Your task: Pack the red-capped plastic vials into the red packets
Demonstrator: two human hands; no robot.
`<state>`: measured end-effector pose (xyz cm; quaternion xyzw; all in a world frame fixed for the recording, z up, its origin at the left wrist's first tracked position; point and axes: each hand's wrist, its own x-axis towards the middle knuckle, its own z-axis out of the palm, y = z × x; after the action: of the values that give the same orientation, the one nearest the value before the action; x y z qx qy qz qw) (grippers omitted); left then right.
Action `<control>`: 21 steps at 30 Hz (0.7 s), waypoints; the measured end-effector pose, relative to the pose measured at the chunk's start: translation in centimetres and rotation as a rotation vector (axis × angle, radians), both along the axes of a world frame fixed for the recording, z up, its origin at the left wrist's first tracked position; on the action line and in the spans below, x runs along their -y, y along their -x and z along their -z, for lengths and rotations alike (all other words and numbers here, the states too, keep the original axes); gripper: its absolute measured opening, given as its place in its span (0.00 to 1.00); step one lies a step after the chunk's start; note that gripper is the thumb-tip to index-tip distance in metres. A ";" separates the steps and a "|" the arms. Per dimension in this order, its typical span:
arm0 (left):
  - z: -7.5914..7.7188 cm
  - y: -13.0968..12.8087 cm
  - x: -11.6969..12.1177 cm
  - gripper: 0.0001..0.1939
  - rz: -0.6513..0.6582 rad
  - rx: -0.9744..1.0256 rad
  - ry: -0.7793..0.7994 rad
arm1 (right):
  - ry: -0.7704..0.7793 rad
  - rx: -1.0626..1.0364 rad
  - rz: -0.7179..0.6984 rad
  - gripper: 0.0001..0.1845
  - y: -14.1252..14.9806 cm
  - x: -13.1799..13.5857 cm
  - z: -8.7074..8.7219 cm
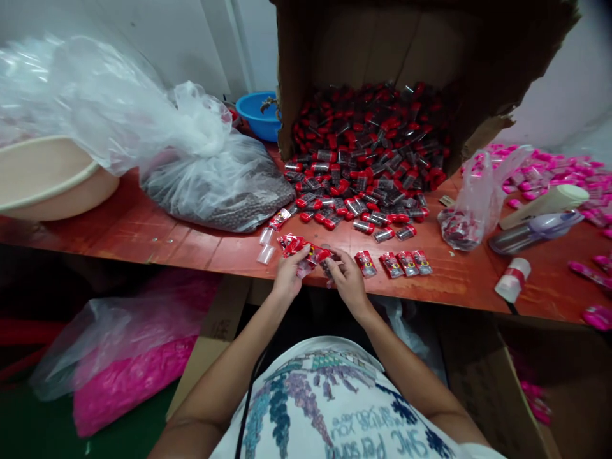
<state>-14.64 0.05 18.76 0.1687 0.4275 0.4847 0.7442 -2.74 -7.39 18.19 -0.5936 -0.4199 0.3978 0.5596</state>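
My left hand (289, 273) is closed on a red printed packet (307, 256) at the table's front edge. Close beside it, my right hand (349, 280) pinches a small clear container with a red cap (324, 255), held against the packet. My fingers partly cover both. More red packets (291, 242) lie just behind my left hand. To the right of my right hand, several filled red packets (406, 263) lie in a row. Two clear empty sleeves (266, 254) lie left of my left hand.
A torn cardboard box (291, 83) lies on its side, spilling red-capped containers (373, 153) onto the orange table (215, 252). A plastic bag of dark beads (215, 191), a cream basin (57, 191) and a blue basin (261, 118) stand left. Bottles (535, 233) and pink containers (549, 172) are right.
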 end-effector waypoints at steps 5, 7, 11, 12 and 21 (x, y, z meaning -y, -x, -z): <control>-0.8 -0.1 0.4 0.15 0.035 -0.031 -0.081 | -0.004 -0.141 0.015 0.18 0.2 0.0 0.0; -1.2 -0.1 0.5 0.14 0.036 -0.028 -0.089 | 0.000 -0.149 -0.027 0.17 0.1 0.0 -0.2; -1.6 -0.1 0.9 0.13 0.065 -0.011 -0.146 | 0.005 -0.127 -0.029 0.17 0.1 0.2 -0.6; -1.6 -0.2 1.0 0.13 0.092 -0.018 -0.169 | 0.002 -0.119 -0.022 0.17 0.0 0.2 -0.7; -1.8 0.1 1.5 0.18 0.135 -0.145 -0.276 | -0.150 0.155 -0.086 0.16 -0.7 0.6 -1.0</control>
<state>-14.75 -1.47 20.56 0.3321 0.3970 0.4742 0.7122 -2.01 -7.98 19.21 -0.5604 -0.5157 0.3418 0.5506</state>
